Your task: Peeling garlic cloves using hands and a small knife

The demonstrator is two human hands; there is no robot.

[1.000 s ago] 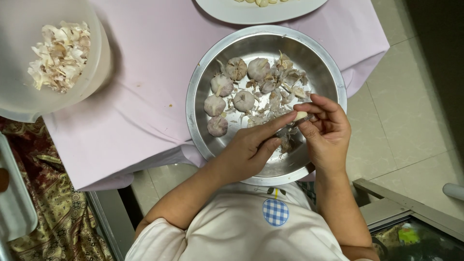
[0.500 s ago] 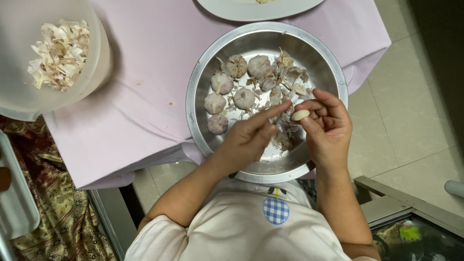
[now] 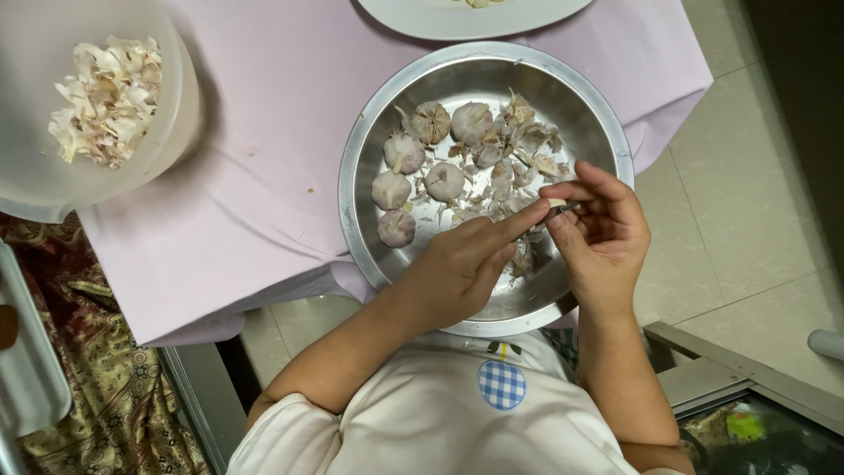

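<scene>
A round steel bowl (image 3: pixel 369 149) sits on a pink cloth and holds several whole garlic bulbs (image 3: pixel 444 180) and loose papery skins. Over the bowl's right side my right hand (image 3: pixel 602 246) pinches a small pale garlic clove (image 3: pixel 556 203) between thumb and fingers. My left hand (image 3: pixel 462 264) reaches across from the left, its index finger stretched out and touching the clove where the right hand grips it.
A translucent plastic bowl (image 3: pixel 176 114) of garlic skins stands at the upper left on the pink tablecloth (image 3: pixel 264 176). The rim of a white plate (image 3: pixel 422 22) shows at the top. Patterned fabric lies lower left, tiled floor to the right.
The clove has gone deeper between my right fingers, and my left index finger has stretched out flatter against it. Both hands stayed over the bowl's right side.
</scene>
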